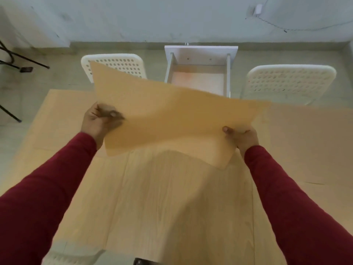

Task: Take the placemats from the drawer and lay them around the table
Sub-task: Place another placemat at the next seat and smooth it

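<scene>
Item: tan placemat point(172, 115), one, flexible sheet, held in the air above the wooden table point(172, 207), tilted, its far left corner raised in front of a chair, its near edge sagging between the hands.

Left hand point(100, 121): fingers curled round the mat's left edge, thumb on top; grasping.

Right hand point(241, 137): thumb pressed on the upper face near the near-right corner, the other fingers hidden beneath; grasping the same mat.

Drawer point(198, 73): white, pulled open beyond the fingertips at the far side of the table. The visible part of its floor holds nothing; the near part is hidden behind the mat, so whether more mats lie there cannot be told.

Progress, as a judgement: mid-task. Two pale flat sheets lie on the table, a placemat on the left point(63, 119) outside the left hand and a placemat on the right point(305, 142) outside the right hand; they look already laid, though blur leaves this uncertain. The held mat is not yet down, and the drawer is not yet closed.

Edges and room: bare tabletop lies under and nearer than the fingers, wide enough to take the sheet. The laid sheets' inner edges run close beside both wrists. The far table edge sits just beyond the fingertips, with the left white perforated chair point(114, 66) and right white perforated chair point(290, 83) past it.
</scene>
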